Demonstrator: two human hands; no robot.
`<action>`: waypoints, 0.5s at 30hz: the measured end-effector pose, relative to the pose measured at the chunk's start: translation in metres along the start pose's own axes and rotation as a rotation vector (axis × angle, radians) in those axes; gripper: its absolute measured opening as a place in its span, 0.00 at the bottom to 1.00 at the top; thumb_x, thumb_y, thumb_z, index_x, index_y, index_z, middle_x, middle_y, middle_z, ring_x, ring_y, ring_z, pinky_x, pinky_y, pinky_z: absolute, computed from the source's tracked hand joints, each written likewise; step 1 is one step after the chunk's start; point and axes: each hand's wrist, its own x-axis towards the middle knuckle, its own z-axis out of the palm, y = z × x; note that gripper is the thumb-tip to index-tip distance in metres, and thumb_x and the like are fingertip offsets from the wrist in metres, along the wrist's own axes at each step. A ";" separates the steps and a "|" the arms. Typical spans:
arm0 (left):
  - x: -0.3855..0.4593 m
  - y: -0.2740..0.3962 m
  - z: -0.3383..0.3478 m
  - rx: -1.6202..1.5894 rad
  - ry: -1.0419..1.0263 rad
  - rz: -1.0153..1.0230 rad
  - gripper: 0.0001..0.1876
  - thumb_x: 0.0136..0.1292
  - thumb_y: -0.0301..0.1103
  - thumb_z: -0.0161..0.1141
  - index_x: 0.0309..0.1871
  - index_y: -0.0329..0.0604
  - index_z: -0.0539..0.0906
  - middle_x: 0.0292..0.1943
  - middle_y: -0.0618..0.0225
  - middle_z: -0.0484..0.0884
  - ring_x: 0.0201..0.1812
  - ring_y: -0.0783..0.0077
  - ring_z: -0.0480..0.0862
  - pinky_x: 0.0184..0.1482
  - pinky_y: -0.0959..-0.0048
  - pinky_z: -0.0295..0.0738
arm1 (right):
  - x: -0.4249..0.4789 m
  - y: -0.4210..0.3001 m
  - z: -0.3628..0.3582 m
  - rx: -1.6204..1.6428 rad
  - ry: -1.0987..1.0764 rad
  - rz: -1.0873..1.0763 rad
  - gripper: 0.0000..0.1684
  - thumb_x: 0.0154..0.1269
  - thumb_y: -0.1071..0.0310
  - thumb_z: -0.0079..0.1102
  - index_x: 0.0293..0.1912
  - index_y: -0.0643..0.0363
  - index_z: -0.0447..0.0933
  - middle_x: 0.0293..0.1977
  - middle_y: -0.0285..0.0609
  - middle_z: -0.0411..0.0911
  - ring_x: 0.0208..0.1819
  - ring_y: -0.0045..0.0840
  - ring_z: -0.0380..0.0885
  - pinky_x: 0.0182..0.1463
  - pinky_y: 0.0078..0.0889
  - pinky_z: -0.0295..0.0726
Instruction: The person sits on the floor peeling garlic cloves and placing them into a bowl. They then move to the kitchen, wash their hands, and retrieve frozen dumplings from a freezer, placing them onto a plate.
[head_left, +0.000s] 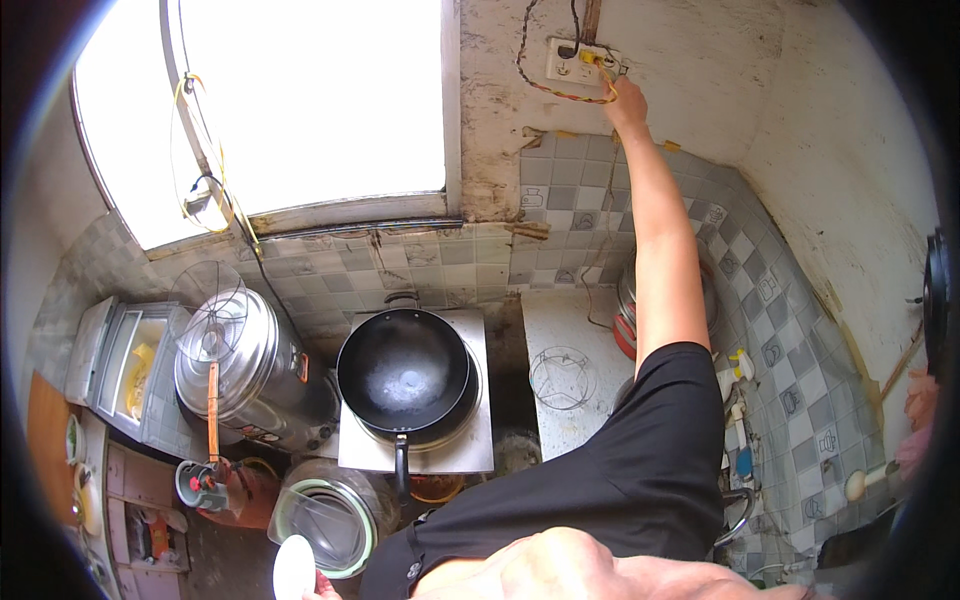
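Note:
My right arm stretches up to a white wall socket panel (562, 69), and my right hand (628, 105) is at its lower right corner. The fingertips are partly hidden, so whether they grip anything is unclear. A yellow plug (592, 57) and a black plug (568, 52) sit in the panel. From the yellow one, a twisted red-and-yellow cord (574, 96) loops left, passing by my fingers. Low in the picture, my left hand (324, 589) holds a white oval or round object (295, 568) by its edge; only a few fingers show.
A black wok (405, 371) rests on a stove (480, 450), its handle towards me. Left of it stand a large steel pot (259, 375) with a wire strainer (214, 300) on its lid, a gas cylinder (244, 491) and a clear-lidded container (330, 517). A wire stand (564, 377) lies on the counter.

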 end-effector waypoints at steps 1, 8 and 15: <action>-0.001 -0.002 0.004 -0.005 0.008 0.002 0.25 0.68 0.35 0.57 0.65 0.33 0.72 0.52 0.49 0.83 0.45 0.53 0.86 0.39 0.58 0.85 | 0.005 0.005 0.001 -0.038 -0.005 -0.018 0.21 0.70 0.56 0.55 0.36 0.69 0.76 0.34 0.63 0.81 0.40 0.56 0.81 0.44 0.54 0.79; -0.001 -0.008 -0.001 -0.041 0.021 0.019 0.25 0.67 0.33 0.57 0.65 0.33 0.72 0.53 0.49 0.82 0.47 0.52 0.85 0.41 0.56 0.85 | 0.014 0.026 0.005 0.047 0.087 -0.189 0.15 0.69 0.60 0.55 0.37 0.65 0.77 0.32 0.57 0.82 0.37 0.54 0.81 0.39 0.50 0.78; -0.003 -0.024 -0.015 -0.100 0.028 0.000 0.25 0.66 0.32 0.57 0.65 0.33 0.72 0.53 0.48 0.81 0.48 0.52 0.85 0.43 0.55 0.85 | -0.059 0.033 -0.066 0.015 -0.058 -0.266 0.22 0.69 0.62 0.59 0.56 0.66 0.71 0.53 0.60 0.76 0.52 0.55 0.77 0.56 0.49 0.79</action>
